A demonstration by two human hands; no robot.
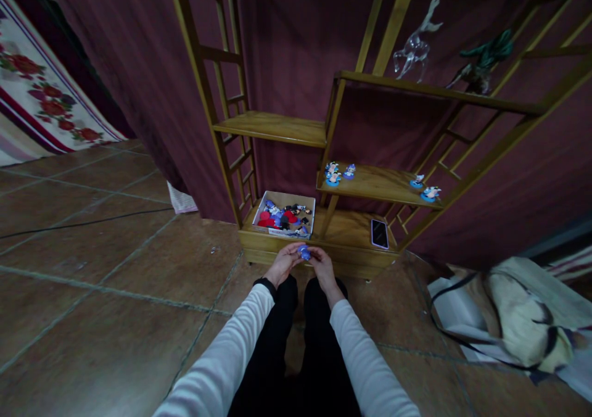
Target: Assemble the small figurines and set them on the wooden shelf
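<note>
Between my two hands is a small purple figurine, held in front of the shelf's lower edge. My left hand grips it from the left with the fingers closed. From the other side my right hand pinches it too. Just beyond them, an open cardboard box on the bottom board contains several red, purple and black figurines. On the middle board stand figurines on blue bases, a purple one beside them, and two more at the right end.
A wooden display shelf stands before a dark red curtain. A phone lies on its bottom board. Up high are a clear glass deer and a dark green statuette. A pale bag rests on the tiled floor at right.
</note>
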